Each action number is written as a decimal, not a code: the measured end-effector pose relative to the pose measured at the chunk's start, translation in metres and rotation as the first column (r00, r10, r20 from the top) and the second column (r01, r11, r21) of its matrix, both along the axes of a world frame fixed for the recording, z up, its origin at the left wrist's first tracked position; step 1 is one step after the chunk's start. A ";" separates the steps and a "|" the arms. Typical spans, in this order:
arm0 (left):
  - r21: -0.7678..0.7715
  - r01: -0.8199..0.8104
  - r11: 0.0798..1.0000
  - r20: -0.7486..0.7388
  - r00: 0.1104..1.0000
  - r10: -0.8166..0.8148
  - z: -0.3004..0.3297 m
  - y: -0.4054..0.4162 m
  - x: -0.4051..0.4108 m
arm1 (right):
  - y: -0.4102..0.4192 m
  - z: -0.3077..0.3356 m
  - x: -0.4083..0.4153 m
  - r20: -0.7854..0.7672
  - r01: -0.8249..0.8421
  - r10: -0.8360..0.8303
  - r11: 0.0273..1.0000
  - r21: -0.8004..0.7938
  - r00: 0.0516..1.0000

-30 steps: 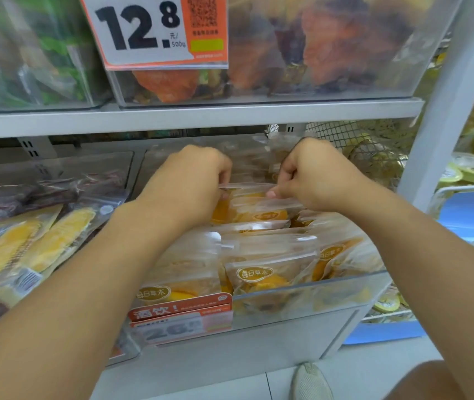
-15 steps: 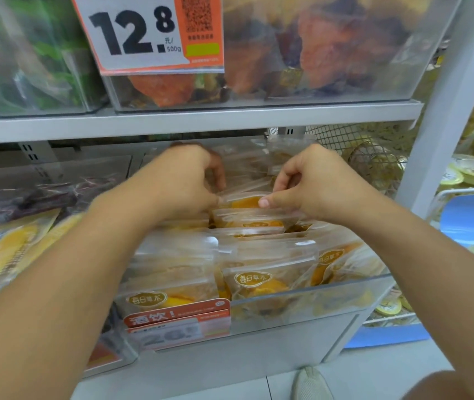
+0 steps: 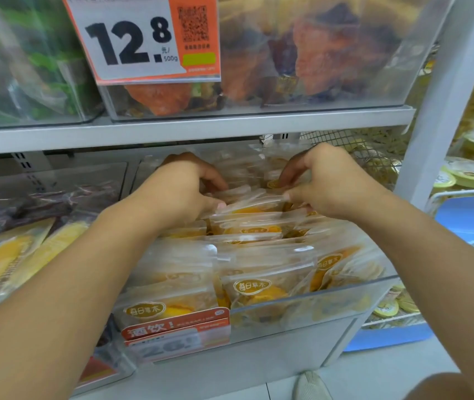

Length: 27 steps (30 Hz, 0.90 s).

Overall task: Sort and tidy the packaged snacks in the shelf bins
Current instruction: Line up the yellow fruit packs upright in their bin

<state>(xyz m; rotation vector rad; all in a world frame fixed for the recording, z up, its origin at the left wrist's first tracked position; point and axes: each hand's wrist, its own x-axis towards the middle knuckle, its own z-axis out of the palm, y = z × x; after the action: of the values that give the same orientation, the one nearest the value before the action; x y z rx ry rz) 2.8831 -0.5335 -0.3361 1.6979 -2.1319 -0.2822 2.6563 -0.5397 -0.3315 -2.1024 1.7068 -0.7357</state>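
A clear plastic shelf bin (image 3: pixel 310 310) holds several rows of clear snack packets (image 3: pixel 250 287) with yellow fruit inside. My left hand (image 3: pixel 178 192) reaches into the back of the bin, its fingers curled over the top edges of the rear packets (image 3: pixel 247 209). My right hand (image 3: pixel 328 183) is at the same row, its thumb and fingers pinching the top of a packet there. The fingertips of both hands are partly hidden among the packets.
The shelf board (image 3: pixel 189 131) hangs just above my hands and carries bins of orange snacks and a price card (image 3: pixel 143 39). A bin of long yellow packets (image 3: pixel 8 261) lies to the left. To the right stand the white upright (image 3: pixel 437 105) and a blue tray (image 3: pixel 469 215).
Both hands have moved deeper toward the back of the bin, from a front packet row to the rear packets. My fingers have spread over the packet tops.
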 end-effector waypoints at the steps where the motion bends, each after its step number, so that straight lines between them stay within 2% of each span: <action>1: -0.023 -0.004 1.000 0.029 1.000 0.005 -0.001 -0.001 -0.001 | -0.002 0.000 0.000 -0.100 -0.006 0.003 1.000 -0.030 0.995; 5: -0.068 -0.014 0.998 0.025 1.000 0.016 -0.004 -0.006 -0.004 | -0.014 -0.004 0.008 -0.247 0.000 -0.035 0.990 -0.138 0.968; 8: -0.144 0.028 0.989 0.050 0.999 -0.021 -0.005 -0.008 -0.005 | -0.019 -0.008 0.011 -0.286 -0.043 -0.003 0.987 -0.156 0.958; 11: -0.189 0.032 0.982 0.047 0.999 -0.023 -0.006 -0.005 -0.008 | -0.024 -0.009 0.008 -0.226 -0.061 0.021 0.983 -0.172 0.974; 14: -0.215 0.041 0.976 0.024 0.999 -0.036 -0.006 -0.006 -0.012 | -0.027 -0.005 0.011 -0.095 -0.062 0.048 0.986 -0.154 0.994; 16: -0.232 0.043 0.972 0.039 0.999 -0.035 -0.006 -0.009 -0.014 | -0.028 -0.004 0.016 -0.081 -0.070 0.059 0.986 -0.152 0.995; 18: -0.228 0.033 0.973 0.041 0.999 -0.024 -0.008 -0.013 -0.016 | -0.031 -0.005 0.018 -0.021 -0.057 0.056 0.993 -0.104 0.998; 21: -0.169 0.018 0.985 -0.103 0.994 -0.036 -0.009 -0.015 -0.021 | -0.029 -0.004 0.014 0.152 -0.087 0.084 0.996 0.013 0.985; 23: -0.124 0.036 0.992 -0.172 0.983 -0.057 -0.008 -0.013 -0.023 | -0.024 -0.003 0.012 0.175 -0.132 0.121 0.990 0.052 0.977; 25: -0.088 0.060 0.994 -0.087 0.994 -0.067 -0.002 -0.006 -0.025 | -0.018 -0.003 0.008 0.176 -0.129 0.115 0.989 0.075 0.978; 27: -0.016 0.108 0.994 0.062 0.992 -0.107 0.001 0.003 -0.024 | -0.012 -0.004 0.001 0.128 -0.104 0.095 0.993 0.060 0.987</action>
<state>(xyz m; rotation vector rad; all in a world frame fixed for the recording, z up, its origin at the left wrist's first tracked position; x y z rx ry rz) 2.8592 -0.5309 -0.3353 1.6026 -2.2673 -0.2424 2.6570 -0.5522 -0.3354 -2.0350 1.5279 -0.7533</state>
